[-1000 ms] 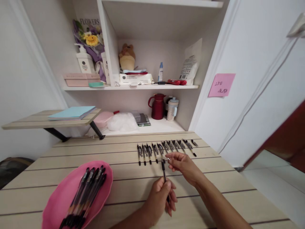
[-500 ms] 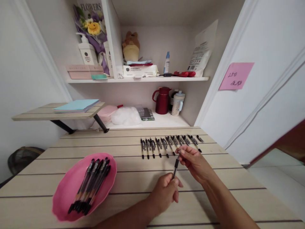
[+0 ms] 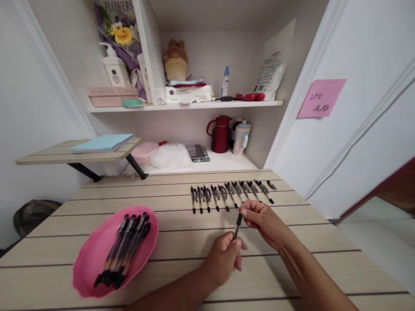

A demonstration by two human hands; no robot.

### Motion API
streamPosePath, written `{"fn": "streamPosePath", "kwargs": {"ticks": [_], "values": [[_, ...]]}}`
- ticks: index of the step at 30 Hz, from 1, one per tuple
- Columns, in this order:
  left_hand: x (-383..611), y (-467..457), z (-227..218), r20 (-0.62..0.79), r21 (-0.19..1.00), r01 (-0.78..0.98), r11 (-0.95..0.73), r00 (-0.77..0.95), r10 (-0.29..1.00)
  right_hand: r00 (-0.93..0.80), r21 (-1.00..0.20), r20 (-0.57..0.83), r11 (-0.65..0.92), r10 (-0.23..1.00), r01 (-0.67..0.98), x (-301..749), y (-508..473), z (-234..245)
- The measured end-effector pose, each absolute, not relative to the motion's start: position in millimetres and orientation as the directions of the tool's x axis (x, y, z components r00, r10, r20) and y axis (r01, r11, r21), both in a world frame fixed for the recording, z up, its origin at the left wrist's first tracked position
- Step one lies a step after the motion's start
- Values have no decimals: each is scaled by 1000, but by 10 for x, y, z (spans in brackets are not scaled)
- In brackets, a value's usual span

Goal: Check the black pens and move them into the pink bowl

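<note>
My left hand (image 3: pixel 225 255) is closed around the lower barrel of a gel pen (image 3: pixel 239 219), which stands tilted up from the fist with its black grip uppermost. The thumb and fingers of my right hand (image 3: pixel 263 219) pinch the pen's top end, hiding its tip. Just beyond my hands lies a row of uncapped pens (image 3: pixel 212 198), with clear, black-ended caps beside them. A single pen cap (image 3: pixel 271 185) ends the row on the right. To the left, a pink scalloped tray (image 3: pixel 84 259) holds several capped black pens (image 3: pixel 125 248).
Everything rests on a slatted wooden tabletop (image 3: pixel 175 242). A small raised shelf (image 3: pixel 48 152) with blue paper (image 3: pixel 102 142) stands at the back left. Behind are white cupboard shelves with a red thermos jug (image 3: pixel 220 134), a patterned cup (image 3: pixel 240 139) and a plastic bag (image 3: pixel 171 156).
The fingers of my right hand have come down slightly onto the pen's top end, where a small clear gap showed before. The view has shifted a little.
</note>
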State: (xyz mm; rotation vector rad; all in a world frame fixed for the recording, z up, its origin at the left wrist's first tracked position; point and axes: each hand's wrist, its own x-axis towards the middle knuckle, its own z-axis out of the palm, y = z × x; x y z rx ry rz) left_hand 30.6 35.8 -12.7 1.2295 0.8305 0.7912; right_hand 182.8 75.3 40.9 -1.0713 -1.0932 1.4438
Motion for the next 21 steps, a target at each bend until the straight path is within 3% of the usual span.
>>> {"fn": "streamPosePath", "kwargs": {"ticks": [7, 21], "values": [[304, 341, -159, -101, 984, -80, 157, 471, 876, -99, -978, -23, -43, 995, -203, 1766, 721, 445], [278, 339, -60, -100, 977, -108, 186, 539, 837, -223, -969, -43, -95, 974, -228, 1828, 714, 435]]}}
